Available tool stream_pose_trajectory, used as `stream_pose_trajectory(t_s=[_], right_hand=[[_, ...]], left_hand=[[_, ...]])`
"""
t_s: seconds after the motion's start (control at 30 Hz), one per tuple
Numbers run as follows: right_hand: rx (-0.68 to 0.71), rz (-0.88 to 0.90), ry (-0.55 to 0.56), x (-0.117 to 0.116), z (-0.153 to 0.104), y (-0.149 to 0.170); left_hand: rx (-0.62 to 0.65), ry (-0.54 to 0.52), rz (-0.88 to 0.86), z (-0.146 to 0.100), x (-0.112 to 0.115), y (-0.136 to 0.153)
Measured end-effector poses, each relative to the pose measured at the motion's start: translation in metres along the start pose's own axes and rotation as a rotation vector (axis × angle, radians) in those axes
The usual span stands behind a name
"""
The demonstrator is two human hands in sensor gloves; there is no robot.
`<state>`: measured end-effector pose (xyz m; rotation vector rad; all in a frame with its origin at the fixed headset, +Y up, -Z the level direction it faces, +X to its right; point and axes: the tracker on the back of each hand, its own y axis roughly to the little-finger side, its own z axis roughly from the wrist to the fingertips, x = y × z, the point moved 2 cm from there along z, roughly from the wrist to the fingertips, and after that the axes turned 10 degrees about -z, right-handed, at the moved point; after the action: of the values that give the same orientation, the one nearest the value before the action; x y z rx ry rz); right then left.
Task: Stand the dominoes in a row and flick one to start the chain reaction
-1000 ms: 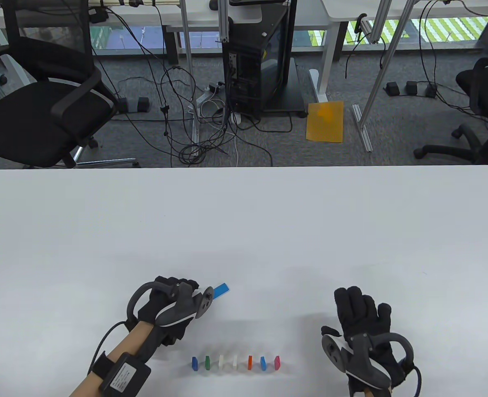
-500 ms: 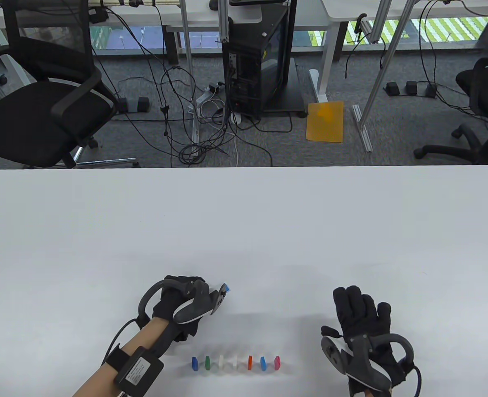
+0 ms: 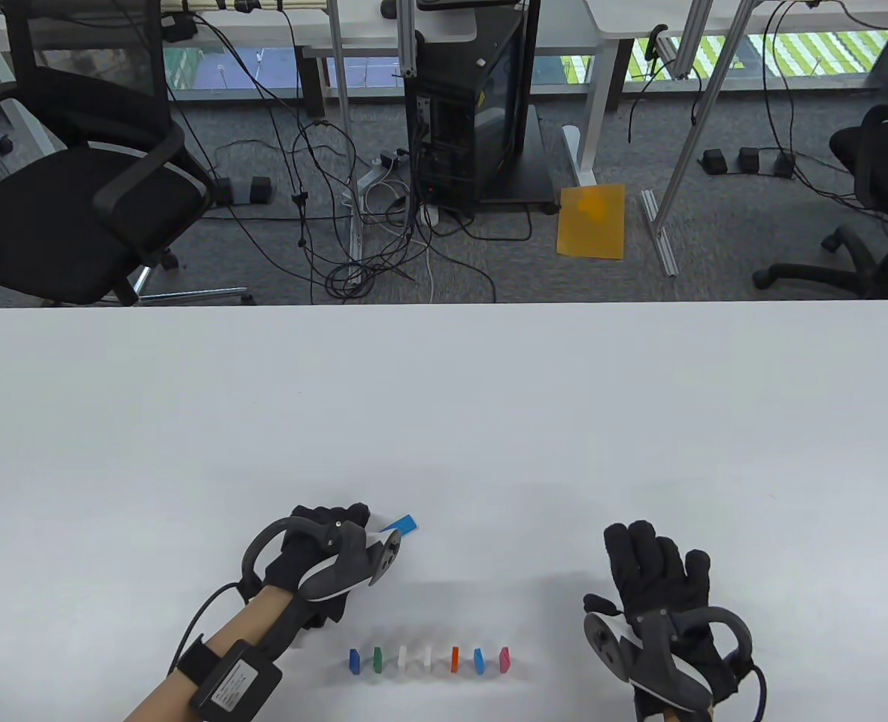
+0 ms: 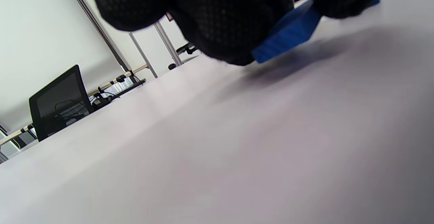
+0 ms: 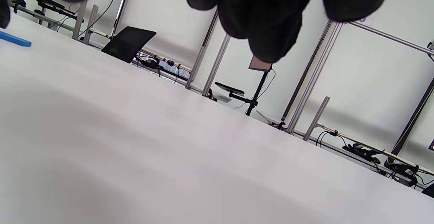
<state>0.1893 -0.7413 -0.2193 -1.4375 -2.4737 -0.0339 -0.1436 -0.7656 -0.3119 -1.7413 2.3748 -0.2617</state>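
Currently mid-setup: seven dominoes already stand in a row (image 3: 429,659) near my edge of the bench (image 3: 444,391), running left to right — dark blue, green, two white, orange, lighter blue, pink. One more, a loose blue domino (image 3: 404,523), is not in the row yet. My left hand (image 3: 322,556) has it pinched between curled fingertips (image 4: 217,20), up beyond the row's left half and well apart from it. From above, the piece sticks out past the tracker toward the far right, long axis on a diagonal, free end pointing away from me and to the right. Left wrist view shows it tilted, lower corner at or just off the bench, shadow directly beneath; I cannot tell if it touches. My right hand (image 3: 658,594) lies flat on the bench to the right of the row, fingers straight and spread, grasping nothing, clear of the pink end piece. Judgement: step in hand is fetching the eighth piece. Next move calls for bringing it down to one end of the line, turning it so its long axis is vertical and its broad face squares up with its neighbour, at a matching gap. Risk as I read it: glove or tracker brushing a standing piece and tripping the chain early. Flick comes only after that.
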Motion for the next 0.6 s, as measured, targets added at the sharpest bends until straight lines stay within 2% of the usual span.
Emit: stream_pose_trajectory(t_s=[0.17, 0.33, 0.47, 0.6], right_hand=[[0.006, -0.001, -0.006, 0.001, 0.0, 0.0], [0.013, 0.0, -0.007, 0.001, 0.0, -0.001], [0.022, -0.001, -0.011, 0.002, 0.0, -0.002], [0.024, 0.0, -0.005, 0.002, 0.0, -0.002]], left_hand=[[0.015, -0.025, -0.088, -0.016, -0.006, 0.02], [0.011, -0.076, -0.198, -0.044, -0.02, 0.042], [0.046, -0.205, -0.243, -0.076, -0.027, 0.054], [0.073, -0.281, -0.276, -0.106, -0.026, 0.059]])
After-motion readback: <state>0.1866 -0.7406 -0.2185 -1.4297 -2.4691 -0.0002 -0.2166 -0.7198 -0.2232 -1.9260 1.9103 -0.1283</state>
